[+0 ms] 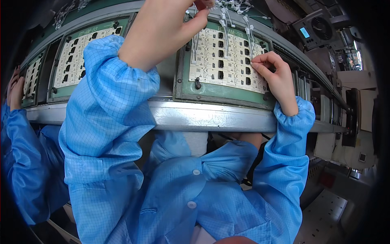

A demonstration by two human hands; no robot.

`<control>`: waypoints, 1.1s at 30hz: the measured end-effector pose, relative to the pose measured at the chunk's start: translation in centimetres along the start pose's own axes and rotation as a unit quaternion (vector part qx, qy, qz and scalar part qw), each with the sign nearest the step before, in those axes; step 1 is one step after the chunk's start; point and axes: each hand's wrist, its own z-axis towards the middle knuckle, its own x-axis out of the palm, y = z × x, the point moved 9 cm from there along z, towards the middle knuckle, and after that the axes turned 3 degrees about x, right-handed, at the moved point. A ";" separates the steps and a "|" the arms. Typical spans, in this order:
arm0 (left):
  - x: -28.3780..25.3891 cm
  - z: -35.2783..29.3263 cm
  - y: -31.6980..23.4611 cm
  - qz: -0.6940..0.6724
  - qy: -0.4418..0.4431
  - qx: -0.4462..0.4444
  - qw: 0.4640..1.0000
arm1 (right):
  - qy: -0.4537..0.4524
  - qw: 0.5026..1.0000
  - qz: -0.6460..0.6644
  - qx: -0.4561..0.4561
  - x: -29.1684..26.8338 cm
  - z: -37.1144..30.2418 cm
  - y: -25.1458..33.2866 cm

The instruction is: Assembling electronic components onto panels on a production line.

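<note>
My right hand (278, 73) is closed in a pinch at the right edge of a cream circuit board panel (211, 77). Its thumb and forefinger meet at the lower end of a thin white wire lead (251, 42). My left hand (170, 30) reaches over the panel's upper left to a heap of white connector leads (233, 6). Its fingers are curled together at the top edge of the picture, and what they hold is hidden. Rows of black components stand on the panel, and more white leads hang across it. A green fixture (227, 92) frames the panel.
A metal rail (195, 116) runs along the near side. Two similar fixtures lie to the left, one with a panel (75, 61) in plain view. At far left, a co-worker's hands (16, 89) are beside the other. A device with a lit display (304, 32) stands at upper right.
</note>
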 end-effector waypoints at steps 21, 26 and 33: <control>0.6 -0.7 0.4 0.022 0.029 0.030 0.999 | 0.107 0.960 -0.209 -0.153 -2.0 0.9 2.5; -0.3 -0.4 -0.2 0.152 -0.011 0.076 0.985 | -0.097 0.925 -0.356 -0.091 -9.1 12.2 -2.0; -0.3 -1.1 0.2 0.238 -0.008 0.048 0.970 | -0.107 0.925 -0.333 -0.146 -4.7 19.4 -4.3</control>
